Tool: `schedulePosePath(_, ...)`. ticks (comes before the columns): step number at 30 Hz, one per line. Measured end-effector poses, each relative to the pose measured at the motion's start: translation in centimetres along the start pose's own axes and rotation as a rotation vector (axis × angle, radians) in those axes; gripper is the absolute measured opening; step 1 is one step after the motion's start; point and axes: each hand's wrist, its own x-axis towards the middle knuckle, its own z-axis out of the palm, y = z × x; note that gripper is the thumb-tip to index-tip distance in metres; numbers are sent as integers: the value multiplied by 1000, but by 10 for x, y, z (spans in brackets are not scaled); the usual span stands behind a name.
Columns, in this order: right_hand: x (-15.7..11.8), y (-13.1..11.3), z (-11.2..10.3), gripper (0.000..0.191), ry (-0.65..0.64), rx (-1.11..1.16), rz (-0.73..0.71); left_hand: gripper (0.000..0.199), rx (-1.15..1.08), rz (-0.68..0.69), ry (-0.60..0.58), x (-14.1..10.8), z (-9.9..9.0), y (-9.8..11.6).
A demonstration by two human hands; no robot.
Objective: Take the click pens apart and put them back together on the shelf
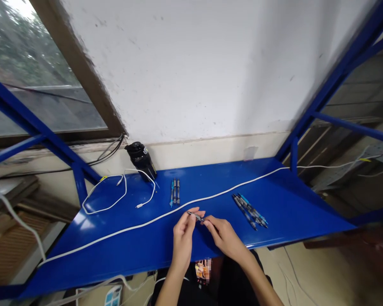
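Above the front part of the blue table, my left hand (184,229) pinches a dark grey pen (196,216) between thumb and fingers. My right hand (222,233) closes its fingertips on the pen's right end. Beyond my left hand, a row of three pens (175,192) lies side by side, one blue and two grey-black. To the right of my right hand is a loose pile of several pens (250,211), black-grey with some light blue. My fingers cover parts of the held pen.
Across the blue table (290,204) runs a white cable (223,192). A black bottle (142,160) stands at the back left, beside a looped white charging cable (107,209). Blue metal frame bars (325,91) rise at both sides, and a white wall (191,76) closes the back.
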Motion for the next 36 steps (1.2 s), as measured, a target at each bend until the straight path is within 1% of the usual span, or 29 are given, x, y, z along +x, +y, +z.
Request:
schedulePosePath(3, -1, 3, -1, 39, -6, 19, -21, 38, -3, 12, 29, 1, -1, -5)
schedulePosePath(9, 0, -4, -6, 34, -8, 79, -40, 37, 1, -2, 120, 1, 1, -9)
schedulePosePath(14, -1, -6, -6, 28, 4, 104, -46, 40, 52, 77, 205, 0, 3, -5)
schedulePosePath(16, -1, -4, -6, 29, 24, 120, -27, 41, 39, 87, 169, -1, 4, -2)
schedulePosePath(19, 0, -3, -4, 31, 55, 128, 7, 55, -4, 39, 58, -2, 4, 1)
schedulePosePath(21, 0, -3, -4, 33, 56, 128, 7, 52, -7, 5, 25, -2, 4, 1)
schedulePosePath(23, 1, -3, -4, 38, 45, 119, -11, 44, 4, 6, 46, -2, 3, 0)
schedulePosePath(25, 0, -1, -4, 40, 44, 99, -36, 40, 19, 20, 83, -1, 2, -3)
schedulePosePath(28, -1, 3, -3, 29, 61, 101, -42, 42, 66, 17, 92, 0, 0, -5)
schedulePosePath(31, -3, 5, -1, 20, 64, 146, 4, 39, 120, 19, 64, -1, 1, -4)
schedulePosePath(34, -4, 3, -1, 19, 48, 138, 17, 37, 135, 56, 74, -2, 3, -2)
schedulePosePath(36, -3, 2, -1, 24, 50, 100, -14, 36, 132, 79, 82, -2, 5, -1)
